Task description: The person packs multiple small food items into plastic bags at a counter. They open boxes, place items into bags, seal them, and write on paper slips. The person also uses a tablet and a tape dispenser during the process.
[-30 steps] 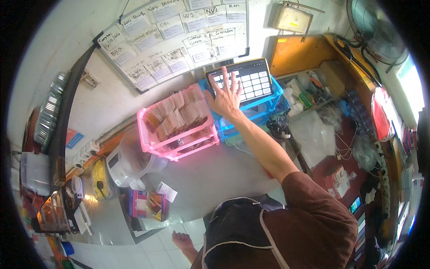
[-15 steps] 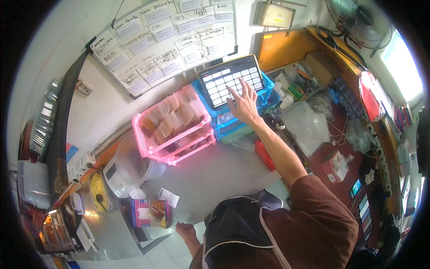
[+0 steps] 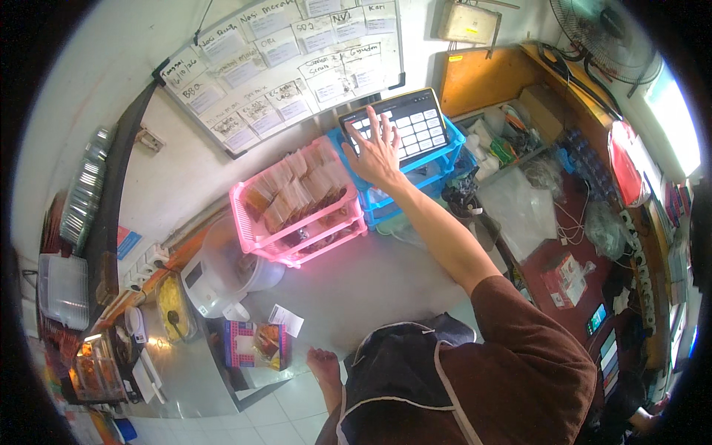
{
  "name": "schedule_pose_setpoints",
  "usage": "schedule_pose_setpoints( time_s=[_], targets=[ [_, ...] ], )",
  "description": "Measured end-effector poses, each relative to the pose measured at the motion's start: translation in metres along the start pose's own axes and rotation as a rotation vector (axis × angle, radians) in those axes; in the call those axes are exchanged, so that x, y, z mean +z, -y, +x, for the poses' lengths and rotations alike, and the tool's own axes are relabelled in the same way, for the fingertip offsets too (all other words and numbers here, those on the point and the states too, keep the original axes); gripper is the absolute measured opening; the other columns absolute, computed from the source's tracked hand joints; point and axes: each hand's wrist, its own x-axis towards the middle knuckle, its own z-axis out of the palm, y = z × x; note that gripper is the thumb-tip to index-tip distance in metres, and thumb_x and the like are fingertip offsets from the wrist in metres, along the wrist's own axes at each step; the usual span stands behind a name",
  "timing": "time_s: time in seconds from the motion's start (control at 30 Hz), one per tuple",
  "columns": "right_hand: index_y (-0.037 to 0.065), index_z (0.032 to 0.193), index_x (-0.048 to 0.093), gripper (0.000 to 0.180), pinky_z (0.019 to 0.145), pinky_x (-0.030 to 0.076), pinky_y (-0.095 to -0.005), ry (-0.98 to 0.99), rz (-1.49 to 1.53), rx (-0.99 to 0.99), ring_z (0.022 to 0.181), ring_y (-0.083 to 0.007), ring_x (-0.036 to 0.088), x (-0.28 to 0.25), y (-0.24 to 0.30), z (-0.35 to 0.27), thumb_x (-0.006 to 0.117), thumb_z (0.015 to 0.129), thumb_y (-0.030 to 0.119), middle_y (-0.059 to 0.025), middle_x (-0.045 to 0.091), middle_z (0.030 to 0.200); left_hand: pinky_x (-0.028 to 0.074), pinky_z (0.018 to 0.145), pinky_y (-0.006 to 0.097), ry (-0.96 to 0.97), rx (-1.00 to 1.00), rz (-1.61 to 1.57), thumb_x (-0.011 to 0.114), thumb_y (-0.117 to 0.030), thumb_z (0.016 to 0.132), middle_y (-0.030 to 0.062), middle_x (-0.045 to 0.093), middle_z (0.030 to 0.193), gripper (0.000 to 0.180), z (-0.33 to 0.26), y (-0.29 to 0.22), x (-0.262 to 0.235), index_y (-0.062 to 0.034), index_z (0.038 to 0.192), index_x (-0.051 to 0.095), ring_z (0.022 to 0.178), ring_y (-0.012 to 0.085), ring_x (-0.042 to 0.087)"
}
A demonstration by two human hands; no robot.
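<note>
My right hand [image 3: 378,152] is stretched out ahead, fingers spread, with the fingertips on the left part of a dark tablet [image 3: 408,122] showing a grid of white tiles. The tablet leans on top of a blue plastic basket rack [image 3: 441,159]. Just left of it stands a pink basket rack [image 3: 256,237] filled with brown paper packets. My left hand is out of sight. A bare foot [image 3: 326,371] shows on the tiled floor below the counter edge.
A whiteboard [image 3: 282,59] covered with paper slips hangs on the wall behind the racks. A white rice cooker [image 3: 222,271] and a small open box [image 3: 256,345] sit on the grey counter. Plastic bags [image 3: 519,208] and clutter fill the red table at right. A fan [image 3: 601,33] hangs top right.
My right hand slid from the tablet's left side to its right part, then back to the left. The view shifted a little with my head.
</note>
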Motion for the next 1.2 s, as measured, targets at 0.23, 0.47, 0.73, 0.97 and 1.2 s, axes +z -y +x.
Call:
schedule_pose_setpoints(
  time_s=[0.23,0.47,0.73,0.97,1.2],
  targets=[
    [0.021,0.144,0.057,0.056,0.113,0.025,-0.0623,-0.159,-0.025,0.159,0.143,-0.0472,0.031,-0.006,-0.035,-0.010,0.066,0.091,0.037,-0.0239,0.031,0.159,0.039,0.054,0.030,-0.111,-0.025,-0.040,0.057,-0.026,0.099,-0.0051,0.041,0.058,0.032,-0.008,0.000,-0.020,-0.0196,0.070,0.044,0.051,0.0122,0.041],
    [0.017,0.133,0.065,0.046,0.113,0.026,-0.0580,-0.133,0.010,0.069,0.140,-0.0447,0.035,-0.025,-0.077,-0.041,0.069,0.088,0.025,-0.0227,0.038,0.154,0.043,0.051,0.028,0.010,-0.036,-0.043,0.054,-0.027,0.100,-0.0051,0.046,0.053,0.036,0.001,-0.014,-0.021,-0.0204,0.066,0.047,0.046,0.0131,0.044],
    [0.023,0.120,0.075,0.033,0.113,0.023,-0.0628,0.022,-0.052,0.011,0.146,-0.0435,0.028,-0.033,-0.073,-0.053,0.066,0.089,0.027,-0.0169,0.033,0.161,0.040,0.045,0.024,-0.205,0.028,-0.002,0.053,-0.023,0.102,-0.0074,0.045,0.060,0.027,0.013,-0.014,0.010,-0.0207,0.076,0.047,0.046,0.0070,0.043],
    [0.025,0.124,0.073,0.036,0.114,0.020,-0.0655,-0.018,-0.069,0.023,0.147,-0.0449,0.024,-0.025,-0.080,-0.037,0.063,0.090,0.031,-0.0154,0.029,0.163,0.043,0.053,0.028,0.007,-0.079,-0.045,0.051,-0.027,0.102,-0.0053,0.039,0.051,0.040,0.016,-0.015,-0.011,-0.0223,0.063,0.041,0.043,0.0137,0.039],
    [0.024,0.124,0.073,0.037,0.114,0.021,-0.0620,-0.042,0.003,-0.007,0.144,-0.0443,0.029,-0.020,-0.065,-0.045,0.067,0.087,0.027,-0.0148,0.032,0.162,0.036,0.049,0.027,-0.195,-0.027,0.021,0.049,-0.027,0.102,-0.0065,0.032,0.051,0.036,-0.002,-0.007,-0.008,-0.0216,0.068,0.040,0.045,0.0132,0.036]
  ],
)
